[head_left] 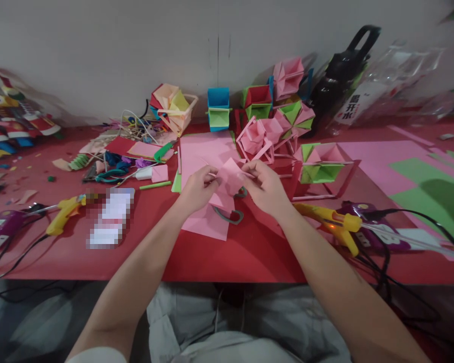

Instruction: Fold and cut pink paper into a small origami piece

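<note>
Between both hands is a small folded piece of pink paper (230, 176), raised over the red table. My left hand (201, 187) pinches its left edge, and my right hand (263, 185) pinches the right edge. Under it lie large pink paper sheets (196, 148). Scissors with grey-green handles (232, 218) rest on those sheets just below the hands; their blades are hidden. To the right of my right hand stands a pink and green folded paper basket (323, 164) with red strips around it.
A yellow glue gun (335, 222) with cables lies right, another yellow glue gun (66, 214) left beside a phone (112, 217). Several folded paper pieces stand along the wall. A black bottle (331, 80) and clear plastic bottles (378, 85) stand at the back right.
</note>
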Motion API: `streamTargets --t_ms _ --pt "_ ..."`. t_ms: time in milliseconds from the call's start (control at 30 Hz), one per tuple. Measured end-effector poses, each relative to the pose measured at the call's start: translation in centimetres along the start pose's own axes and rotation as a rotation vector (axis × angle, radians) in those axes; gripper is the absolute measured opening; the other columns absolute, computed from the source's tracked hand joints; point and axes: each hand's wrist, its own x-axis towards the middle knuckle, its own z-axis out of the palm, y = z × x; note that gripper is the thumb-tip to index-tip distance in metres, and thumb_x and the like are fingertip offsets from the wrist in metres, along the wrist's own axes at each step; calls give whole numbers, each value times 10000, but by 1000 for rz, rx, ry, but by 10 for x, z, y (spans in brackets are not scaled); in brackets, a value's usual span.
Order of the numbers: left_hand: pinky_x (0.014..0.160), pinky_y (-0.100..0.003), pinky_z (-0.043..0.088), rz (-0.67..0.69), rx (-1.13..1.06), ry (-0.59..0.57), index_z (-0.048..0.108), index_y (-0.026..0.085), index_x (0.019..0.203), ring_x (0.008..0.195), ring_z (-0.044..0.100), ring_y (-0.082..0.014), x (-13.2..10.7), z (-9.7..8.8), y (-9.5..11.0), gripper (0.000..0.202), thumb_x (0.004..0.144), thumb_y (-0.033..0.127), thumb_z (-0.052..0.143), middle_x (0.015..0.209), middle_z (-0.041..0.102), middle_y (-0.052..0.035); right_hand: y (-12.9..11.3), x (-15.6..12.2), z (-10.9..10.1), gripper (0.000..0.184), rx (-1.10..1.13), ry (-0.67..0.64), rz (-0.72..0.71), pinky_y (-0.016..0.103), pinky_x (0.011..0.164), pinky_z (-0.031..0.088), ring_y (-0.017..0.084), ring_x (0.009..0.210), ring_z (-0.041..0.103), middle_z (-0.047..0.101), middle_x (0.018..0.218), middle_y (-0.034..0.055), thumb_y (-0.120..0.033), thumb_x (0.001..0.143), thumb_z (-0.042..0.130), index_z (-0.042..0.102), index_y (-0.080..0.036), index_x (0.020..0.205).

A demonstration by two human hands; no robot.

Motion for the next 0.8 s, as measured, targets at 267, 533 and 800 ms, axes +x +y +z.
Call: streamTargets --t_ms 267,533,800 --pt "765 -278 498 -17 -36 6 600 191 990 864 675 -178 1 -2 4 191 807 230 637 892 690 -20 -1 -1 0 206 -3 16 22 347 724 551 225 885 698 732 1047 72 -376 897 638 619 -227 1037" --pt "700 -270 444 98 -5 -153 632 187 1009 749 596 -155 -1 -4 1 212 818 149 547 789 614 5 4 -3 2 217 -25 -38 -57 384 896 553 237 1024 692 727 1111 68 -295 887 637 648 -225 1091" --pt "651 -263 401 52 -45 -136 510 203 1116 629 498 -117 -3 -1 2 224 894 196 535 692 496 55 6 1 0 211 37 40 62 333 668 522 225 850 693 725 992 63 -293 872 639 594 -224 1066"
